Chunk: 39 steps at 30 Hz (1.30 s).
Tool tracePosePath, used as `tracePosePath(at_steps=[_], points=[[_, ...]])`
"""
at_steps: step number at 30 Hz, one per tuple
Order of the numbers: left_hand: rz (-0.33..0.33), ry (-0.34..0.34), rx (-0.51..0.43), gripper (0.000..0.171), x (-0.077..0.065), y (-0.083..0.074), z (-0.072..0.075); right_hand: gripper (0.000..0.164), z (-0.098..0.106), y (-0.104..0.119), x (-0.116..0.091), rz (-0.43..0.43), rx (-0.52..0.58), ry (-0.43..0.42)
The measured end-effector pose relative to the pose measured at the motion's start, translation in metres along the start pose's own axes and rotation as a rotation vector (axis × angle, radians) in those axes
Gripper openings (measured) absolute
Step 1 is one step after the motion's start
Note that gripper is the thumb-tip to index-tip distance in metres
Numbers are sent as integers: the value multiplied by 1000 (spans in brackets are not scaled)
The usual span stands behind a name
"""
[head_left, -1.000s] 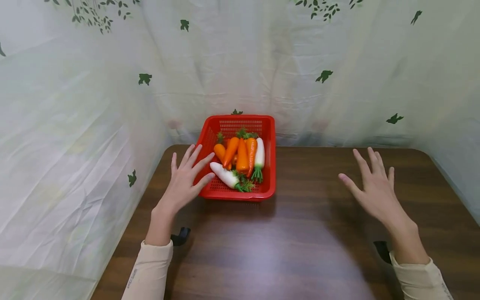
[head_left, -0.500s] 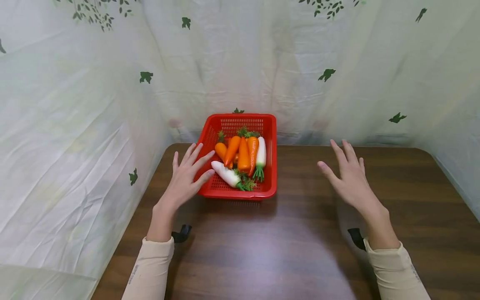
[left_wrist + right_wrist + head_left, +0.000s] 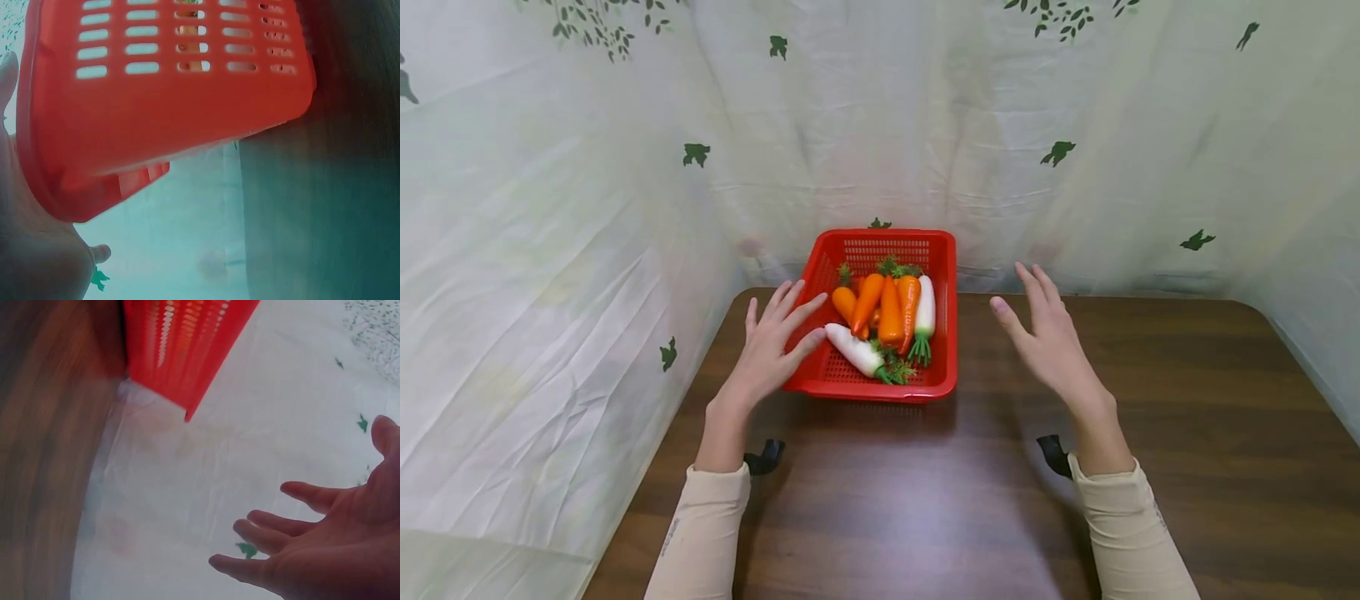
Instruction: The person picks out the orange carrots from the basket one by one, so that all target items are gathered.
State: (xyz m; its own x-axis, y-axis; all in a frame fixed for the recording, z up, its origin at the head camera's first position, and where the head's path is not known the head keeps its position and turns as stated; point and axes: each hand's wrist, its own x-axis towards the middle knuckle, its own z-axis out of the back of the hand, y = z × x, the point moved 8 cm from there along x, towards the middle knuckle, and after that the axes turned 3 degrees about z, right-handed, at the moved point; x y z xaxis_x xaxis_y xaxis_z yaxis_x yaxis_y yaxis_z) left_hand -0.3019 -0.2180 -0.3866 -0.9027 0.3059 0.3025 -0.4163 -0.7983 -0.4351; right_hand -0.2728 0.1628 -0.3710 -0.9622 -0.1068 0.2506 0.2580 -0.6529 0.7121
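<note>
A red plastic basket [image 3: 946,333] with slotted walls stands at the back of the wooden table. In it lie several orange carrots [image 3: 891,312] with green tops and two white radishes [image 3: 854,350], one at the front left and one along the right side. My left hand [image 3: 767,354], fingers spread, is at the basket's left rim, its thumb and forefinger overlapping the rim in the head view. Off to the basket's right, my right hand [image 3: 1051,342] hovers over the table with fingers extended and nothing in it. The right wrist view shows that palm [image 3: 350,550] apart from the basket wall [image 3: 181,362].
The brown table [image 3: 880,500] reaches to a pale curtain [image 3: 880,125] printed with green leaves and birds, which hangs behind and to the left. Black wrist straps [image 3: 765,457] show at both wrists, beside beige sleeves [image 3: 703,533].
My right hand has moved left across the table, closer to the basket. The left hand has stayed at the left rim, and the basket has hardly shifted in view.
</note>
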Motion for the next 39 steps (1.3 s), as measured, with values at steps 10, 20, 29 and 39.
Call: tracePosePath(at_steps=[10,20,29,39], points=[[34,14,-89,64,0,15,3,79,-12,22,9,2,64,-27],[198,57,-541,61,-4,54,-10,75,-22,34,16,-53,163,-39],[221,11,-935,51,-1,78,-29,72,-23,30,15,-88,206,-38],[253,25,-1056,51,-7,85,-43,72,-35,29,20,-131,256,-4]])
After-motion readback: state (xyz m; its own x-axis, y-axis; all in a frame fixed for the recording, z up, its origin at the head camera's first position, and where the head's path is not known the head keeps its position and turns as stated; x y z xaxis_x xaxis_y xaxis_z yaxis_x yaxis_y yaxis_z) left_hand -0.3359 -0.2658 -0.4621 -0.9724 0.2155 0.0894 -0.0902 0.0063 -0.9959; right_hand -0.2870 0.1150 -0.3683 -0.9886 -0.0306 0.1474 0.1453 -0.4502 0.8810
